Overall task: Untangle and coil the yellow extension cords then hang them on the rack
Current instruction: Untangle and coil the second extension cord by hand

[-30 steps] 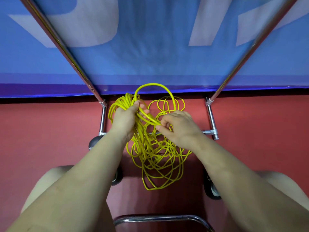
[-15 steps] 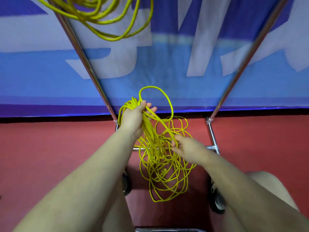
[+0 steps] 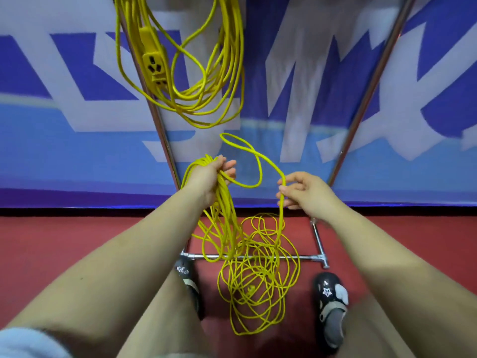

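My left hand [image 3: 209,177] grips a bundle of gathered loops of a yellow extension cord [image 3: 224,218] at chest height. A single strand arcs up from that bundle and comes down to my right hand [image 3: 304,192], which pinches it between thumb and fingers. Below, the rest of this cord [image 3: 258,280] lies in a tangled heap on the red floor between my feet. A second yellow cord [image 3: 206,81], coiled, with its socket block [image 3: 153,60], hangs from the rack at the top left. The rack's chrome uprights [image 3: 162,135] run up both sides.
The rack's low chrome crossbar [image 3: 304,257] crosses the floor under the tangle. A blue and white banner [image 3: 77,125] stands behind the rack. My two black shoes [image 3: 330,301] flank the cord heap on the red floor [image 3: 64,241].
Both hands have risen and moved apart. My right hand drew one strand out to the right. The view tilted up, so the hung coil with its socket block now shows.
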Tool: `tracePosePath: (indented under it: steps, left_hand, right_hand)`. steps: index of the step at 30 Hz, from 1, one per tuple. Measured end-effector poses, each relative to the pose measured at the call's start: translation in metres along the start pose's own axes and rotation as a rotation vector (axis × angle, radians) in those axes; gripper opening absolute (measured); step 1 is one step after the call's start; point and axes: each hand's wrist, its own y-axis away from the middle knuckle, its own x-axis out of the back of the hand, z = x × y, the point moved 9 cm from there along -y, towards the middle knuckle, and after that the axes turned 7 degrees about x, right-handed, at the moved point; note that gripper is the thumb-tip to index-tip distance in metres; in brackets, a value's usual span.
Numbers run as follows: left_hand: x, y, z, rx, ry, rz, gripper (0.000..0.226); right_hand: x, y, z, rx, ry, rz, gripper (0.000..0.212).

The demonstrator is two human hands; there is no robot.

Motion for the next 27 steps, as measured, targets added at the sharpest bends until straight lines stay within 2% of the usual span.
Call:
tracePosePath:
  steps: [4,7,13,16,23,27]
  left_hand:
    - [-0.002,0.008,-0.010,-0.041,-0.128,0.005,0.019]
    - [-0.010,0.013,-0.017,-0.033,-0.220,-0.062,0.017]
    - [-0.033,0.029,-0.026,0.012,-0.327,-0.273,0.010]
    - [-0.040,0.035,-0.029,0.014,-0.416,-0.347,0.018]
    - [-0.045,0.043,-0.038,-0.009,-0.552,-0.410,0.013]
    - [-0.047,0.037,-0.031,-0.037,-0.530,-0.346,0.014]
  right_hand:
    - [-0.009,-0.012,-0.020,-0.099,-0.190,0.077,0.012]
    - [-0.018,-0.020,-0.028,-0.185,-0.276,0.101,0.015]
    - [-0.016,-0.038,-0.039,-0.252,-0.289,0.187,0.022]
    - [-0.012,-0.045,-0.039,-0.287,-0.247,0.222,0.025]
    - [0.013,-0.051,-0.054,-0.262,-0.270,0.271,0.021]
    - [0.009,-0.046,-0.067,-0.156,-0.329,0.235,0.005]
